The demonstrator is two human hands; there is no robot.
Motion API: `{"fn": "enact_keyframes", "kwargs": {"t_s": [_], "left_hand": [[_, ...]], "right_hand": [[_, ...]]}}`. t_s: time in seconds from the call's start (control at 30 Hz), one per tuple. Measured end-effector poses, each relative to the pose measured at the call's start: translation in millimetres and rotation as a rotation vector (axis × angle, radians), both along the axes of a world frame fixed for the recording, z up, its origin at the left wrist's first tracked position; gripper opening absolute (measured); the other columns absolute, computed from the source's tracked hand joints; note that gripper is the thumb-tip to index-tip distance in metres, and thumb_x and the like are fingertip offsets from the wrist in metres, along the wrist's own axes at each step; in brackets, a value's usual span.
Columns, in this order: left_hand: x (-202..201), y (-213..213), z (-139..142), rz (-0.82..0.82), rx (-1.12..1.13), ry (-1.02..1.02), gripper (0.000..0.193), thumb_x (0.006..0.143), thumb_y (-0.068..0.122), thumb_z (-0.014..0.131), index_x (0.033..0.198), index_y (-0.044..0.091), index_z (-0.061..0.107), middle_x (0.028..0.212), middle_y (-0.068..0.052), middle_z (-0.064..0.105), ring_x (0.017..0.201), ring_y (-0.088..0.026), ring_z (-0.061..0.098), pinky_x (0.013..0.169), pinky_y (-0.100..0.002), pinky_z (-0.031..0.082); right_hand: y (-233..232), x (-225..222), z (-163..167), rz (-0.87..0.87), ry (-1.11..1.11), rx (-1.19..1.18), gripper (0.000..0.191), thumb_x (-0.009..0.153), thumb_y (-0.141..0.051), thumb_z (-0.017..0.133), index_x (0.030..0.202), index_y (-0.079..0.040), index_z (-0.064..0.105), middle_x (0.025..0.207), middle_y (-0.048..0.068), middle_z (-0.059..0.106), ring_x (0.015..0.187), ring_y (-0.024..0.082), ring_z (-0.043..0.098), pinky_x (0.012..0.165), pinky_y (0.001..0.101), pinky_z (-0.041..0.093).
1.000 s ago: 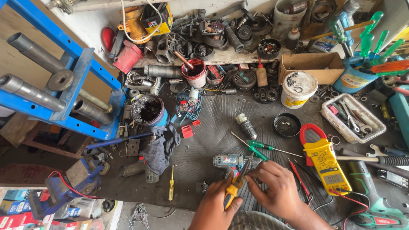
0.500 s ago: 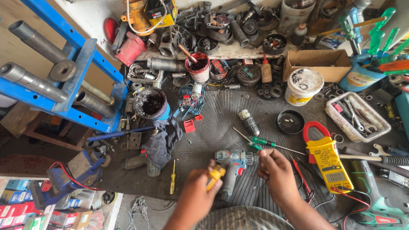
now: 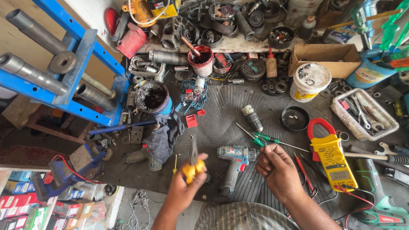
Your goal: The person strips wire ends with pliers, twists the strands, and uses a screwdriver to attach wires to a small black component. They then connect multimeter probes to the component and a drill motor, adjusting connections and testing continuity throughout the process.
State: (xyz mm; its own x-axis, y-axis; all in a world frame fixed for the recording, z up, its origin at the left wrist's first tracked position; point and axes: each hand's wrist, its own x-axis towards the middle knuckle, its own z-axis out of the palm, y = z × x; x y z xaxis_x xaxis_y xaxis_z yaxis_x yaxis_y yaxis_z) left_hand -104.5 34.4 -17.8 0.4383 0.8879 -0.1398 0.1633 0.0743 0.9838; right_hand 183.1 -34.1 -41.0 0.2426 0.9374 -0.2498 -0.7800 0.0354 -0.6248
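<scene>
The table (image 3: 230, 106) is crowded with tools and parts. My left hand (image 3: 184, 189) holds yellow-handled pliers (image 3: 192, 164) in a closed grip; my right hand (image 3: 279, 170) pinches something small beside the cordless drill (image 3: 234, 164).

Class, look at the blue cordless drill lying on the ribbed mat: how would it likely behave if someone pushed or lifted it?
The cordless drill lies on its side, so it probably would not roll. The ribbed mat under it would likely resist sliding. Its rigid body and metal chuck suggest it is stiff and fairly heavy for its size, likely front-heavy when lifted.
</scene>
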Motion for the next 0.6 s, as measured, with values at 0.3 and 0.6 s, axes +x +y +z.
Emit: {"fn": "enact_keyframes", "kwargs": {"t_s": [0.3,0.6], "left_hand": [[52,-30,32,-0.252,-0.015,0.346,0.053,0.098,0.026,0.065,0.148,0.014,0.052,0.127,-0.014,0.072,0.119,-0.029,0.069,0.099,-0.036,0.053],[71,-42,48,-0.197,0.431,0.318,0.066,0.091,0.012,0.074,0.149,0.000,0.045,0.137,-0.020,0.060,0.124,-0.038,0.061,0.102,-0.044,0.050]], "right_hand": [[-22,-13,10,-0.186,-1.073,0.173,0.006,0.097,-0.004,0.065,0.095,0.000,0.062,0.078,0.002,0.057,0.065,0.008,0.049,0.058,0.0239,0.041],[-16,-14,44,-0.108,-1.551,0.318,0.011,0.081,-0.003,0.075,0.086,-0.004,0.065,0.075,0.009,0.068,0.064,0.025,0.070,0.055,0.0343,0.051]]}}
